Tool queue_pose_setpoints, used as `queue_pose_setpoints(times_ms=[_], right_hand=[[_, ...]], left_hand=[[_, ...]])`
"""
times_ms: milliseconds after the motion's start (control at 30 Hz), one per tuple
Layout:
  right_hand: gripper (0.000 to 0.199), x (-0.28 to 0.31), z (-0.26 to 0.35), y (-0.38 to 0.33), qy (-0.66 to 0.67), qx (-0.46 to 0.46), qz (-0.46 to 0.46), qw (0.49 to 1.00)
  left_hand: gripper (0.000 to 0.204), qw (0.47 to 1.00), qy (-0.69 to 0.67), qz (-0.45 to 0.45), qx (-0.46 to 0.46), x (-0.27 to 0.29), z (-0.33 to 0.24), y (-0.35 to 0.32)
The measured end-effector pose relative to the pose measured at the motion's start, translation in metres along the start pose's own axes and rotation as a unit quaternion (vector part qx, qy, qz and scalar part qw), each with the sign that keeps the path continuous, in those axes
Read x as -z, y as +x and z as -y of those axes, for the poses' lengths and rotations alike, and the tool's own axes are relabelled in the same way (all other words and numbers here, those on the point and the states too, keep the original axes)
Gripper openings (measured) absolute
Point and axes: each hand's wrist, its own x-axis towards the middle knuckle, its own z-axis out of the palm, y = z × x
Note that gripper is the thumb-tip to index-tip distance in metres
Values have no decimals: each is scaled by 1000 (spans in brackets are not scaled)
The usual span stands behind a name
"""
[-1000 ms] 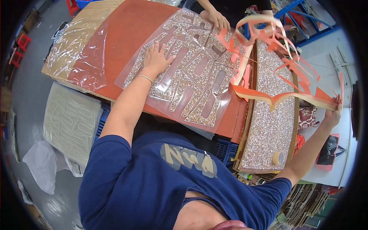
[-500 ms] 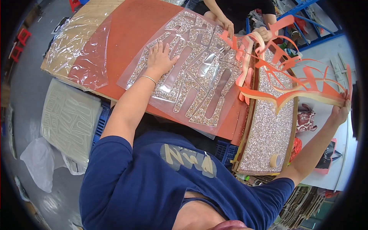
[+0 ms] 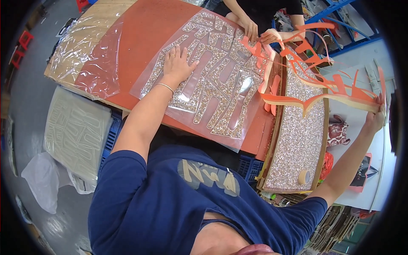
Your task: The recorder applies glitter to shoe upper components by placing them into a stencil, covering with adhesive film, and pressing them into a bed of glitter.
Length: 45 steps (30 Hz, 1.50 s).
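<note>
My left hand (image 3: 178,66) lies flat, fingers spread, on a clear film (image 3: 243,143) that carries glittery cut-out shapes (image 3: 225,128). A ring and a bracelet are on that hand and wrist. Off to the right, my right hand (image 3: 375,115) grips one end of an orange and cream waste sheet (image 3: 282,100), cut into thin strips. It stretches in the air from the film's right edge across to my raised hand, its loose strips curling. At the far side, a co-worker's hands (image 3: 270,37) hold the sheet's other end, close to the film.
The film rests on a red-topped table (image 3: 142,38) with a clear plastic wrap (image 3: 97,63) at its left. Glitter sheets (image 3: 297,144) are stacked to the right, with a tape roll (image 3: 304,177) on top. A clear stack of cut shapes (image 3: 76,131) stands at lower left.
The waste sheet has come further off the film's upper right part, uncovering more glitter shapes. The co-worker's hands have drawn closer together. My left hand stays in place; my right has shifted slightly.
</note>
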Motion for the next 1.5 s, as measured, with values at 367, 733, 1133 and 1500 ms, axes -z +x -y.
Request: queue_pose_setpoints(times_ms=[367, 733, 1133, 1500], right_hand=[[44, -6, -7, 26, 114, 19, 198, 973], [40, -17, 0, 22, 45, 29, 45, 998], [42, -23, 0, 8, 23, 23, 46, 998], [41, 13, 2, 40, 21, 20, 24, 999]], left_hand=[[75, 1000, -3, 6, 2, -1, -3, 0], [76, 1000, -1, 0, -1, -2, -2, 0], [76, 1000, 1, 1, -6, -4, 0, 0], [75, 1000, -1, -8, -6, -2, 0, 0]])
